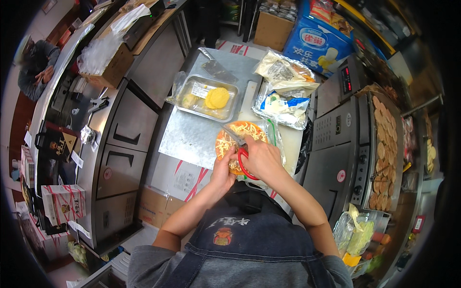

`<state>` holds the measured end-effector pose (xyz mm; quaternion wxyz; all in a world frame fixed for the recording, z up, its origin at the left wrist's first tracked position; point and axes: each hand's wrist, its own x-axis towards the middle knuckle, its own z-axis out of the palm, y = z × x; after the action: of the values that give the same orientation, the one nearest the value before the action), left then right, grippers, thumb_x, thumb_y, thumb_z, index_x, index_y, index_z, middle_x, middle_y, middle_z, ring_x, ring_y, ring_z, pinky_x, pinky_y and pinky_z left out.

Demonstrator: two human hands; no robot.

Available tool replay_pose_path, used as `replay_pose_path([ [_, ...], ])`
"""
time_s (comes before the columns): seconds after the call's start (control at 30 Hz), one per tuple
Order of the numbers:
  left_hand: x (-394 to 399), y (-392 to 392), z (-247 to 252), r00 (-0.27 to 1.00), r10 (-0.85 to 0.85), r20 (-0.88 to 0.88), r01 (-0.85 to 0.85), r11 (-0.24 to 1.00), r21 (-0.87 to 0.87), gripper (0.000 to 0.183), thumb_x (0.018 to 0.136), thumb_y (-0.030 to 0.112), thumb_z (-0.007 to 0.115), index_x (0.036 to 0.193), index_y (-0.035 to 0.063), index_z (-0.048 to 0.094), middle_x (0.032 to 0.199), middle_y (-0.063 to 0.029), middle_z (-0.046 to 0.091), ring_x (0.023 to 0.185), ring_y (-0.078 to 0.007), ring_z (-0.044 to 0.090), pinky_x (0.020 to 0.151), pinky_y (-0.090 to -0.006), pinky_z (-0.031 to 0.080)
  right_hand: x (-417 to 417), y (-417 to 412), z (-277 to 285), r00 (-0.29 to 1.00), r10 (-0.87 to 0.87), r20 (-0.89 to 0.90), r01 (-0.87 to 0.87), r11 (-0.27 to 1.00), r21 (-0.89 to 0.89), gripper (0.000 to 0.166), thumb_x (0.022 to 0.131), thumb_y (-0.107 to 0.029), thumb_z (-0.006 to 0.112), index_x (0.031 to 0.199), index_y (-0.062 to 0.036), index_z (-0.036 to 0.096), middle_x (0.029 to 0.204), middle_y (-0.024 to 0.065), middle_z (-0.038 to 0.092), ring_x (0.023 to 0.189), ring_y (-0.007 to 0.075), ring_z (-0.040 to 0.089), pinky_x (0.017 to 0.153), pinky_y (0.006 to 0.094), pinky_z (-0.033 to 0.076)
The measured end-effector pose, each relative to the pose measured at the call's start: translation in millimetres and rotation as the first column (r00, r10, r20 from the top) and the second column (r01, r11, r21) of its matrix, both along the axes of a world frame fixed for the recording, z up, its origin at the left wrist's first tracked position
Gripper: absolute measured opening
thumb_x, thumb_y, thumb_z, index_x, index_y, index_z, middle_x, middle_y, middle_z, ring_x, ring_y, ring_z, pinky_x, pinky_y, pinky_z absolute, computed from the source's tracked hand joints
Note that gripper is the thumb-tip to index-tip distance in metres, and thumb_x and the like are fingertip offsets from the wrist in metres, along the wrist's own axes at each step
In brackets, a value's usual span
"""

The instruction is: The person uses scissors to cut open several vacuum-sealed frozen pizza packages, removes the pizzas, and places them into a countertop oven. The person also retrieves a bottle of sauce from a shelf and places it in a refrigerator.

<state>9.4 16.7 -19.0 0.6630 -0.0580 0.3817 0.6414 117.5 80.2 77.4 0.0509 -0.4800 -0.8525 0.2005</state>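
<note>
Red-handled scissors (242, 158) are in my right hand (262, 158), their metal blades slightly apart over a round pack (225, 142) with an orange surface and pale shreds or noodles on it. My left hand (224, 172) grips the near left edge of this pack. Beyond it, a metal tray (233, 111) holds yellow round slices (217, 98) and a clear plastic bag with a printed label. A cleaver (219, 70) lies behind the tray. To the right of the pack is a clear zip bag (277, 138), partly under my right hand.
Opened food packages (284, 73) and a foil-lined tray (306, 122) stand at the worktop's right. Farther right are a steel appliance (326, 126) and a long tray of browned patties (383, 154). A steel cabinet (126, 144) stands left. Another person (36, 68) leans at the far-left counter.
</note>
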Motion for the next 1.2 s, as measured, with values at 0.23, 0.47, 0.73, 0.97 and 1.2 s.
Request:
replay_pose_path([
  [0.23,-15.3,-2.3,-9.3,0.997,0.069,-0.024,-0.068,0.996,0.057,0.033,0.095,0.015,0.048,0.124,0.0011,0.045,0.119,-0.0122,0.055,0.107,-0.0224,0.058,0.091,-0.0383,0.050,-39.2,18.1,-3.0,0.997,0.063,0.046,-0.063,0.998,0.014,0.031,0.076,-0.026,0.063,0.093,-0.0004,0.059,0.077,0.0198,0.065,0.073,0.0354,0.065,0.065,0.0426,0.052],
  [0.47,-34.6,-1.9,-41.3,0.998,0.054,0.031,-0.055,0.998,0.039,0.034,0.097,0.018,0.043,0.127,0.0037,0.042,0.123,-0.0145,0.053,0.113,-0.0268,0.055,0.097,-0.0432,0.046,-65.6,31.5,-25.9,0.989,0.148,0.026,-0.147,0.989,-0.014,0.044,0.077,-0.038,0.064,0.100,-0.0018,0.058,0.081,0.0189,0.066,0.078,0.0337,0.066,0.070,0.0423,0.051],
  [0.73,-113.8,-31.1,-78.9,0.992,-0.001,0.128,-0.013,0.994,0.113,0.044,0.091,0.016,0.057,0.129,0.0000,0.043,0.126,-0.0154,0.053,0.114,-0.0271,0.054,0.100,-0.0419,0.044,-45.3,23.7,-18.7,0.984,-0.125,-0.124,0.112,0.988,-0.105,0.056,0.076,-0.050,0.065,0.107,-0.0056,0.052,0.095,0.0182,0.062,0.084,0.0370,0.063,0.069,0.0465,0.048],
  [0.97,-165.9,-45.1,-85.4,0.974,-0.224,0.034,0.222,0.973,0.056,0.043,0.089,0.014,0.057,0.126,-0.0043,0.045,0.122,-0.0176,0.055,0.110,-0.0270,0.057,0.095,-0.0406,0.048,-22.9,-14.0,-96.2,0.988,-0.074,-0.133,0.103,0.967,0.233,0.043,0.069,-0.022,0.073,0.105,-0.0080,0.053,0.086,0.0125,0.056,0.075,0.0321,0.061,0.063,0.0424,0.049],
  [1.2,-106.8,15.0,-75.0,0.843,-0.534,0.060,0.513,0.833,0.207,0.048,0.082,0.004,0.057,0.126,-0.0050,0.043,0.120,-0.0181,0.056,0.107,-0.0275,0.059,0.094,-0.0403,0.048,7.9,-22.5,-88.5,0.964,-0.109,-0.243,0.157,0.969,0.191,0.036,0.074,-0.014,0.069,0.105,-0.0092,0.053,0.085,0.0138,0.059,0.069,0.0341,0.061,0.059,0.0430,0.050],
])
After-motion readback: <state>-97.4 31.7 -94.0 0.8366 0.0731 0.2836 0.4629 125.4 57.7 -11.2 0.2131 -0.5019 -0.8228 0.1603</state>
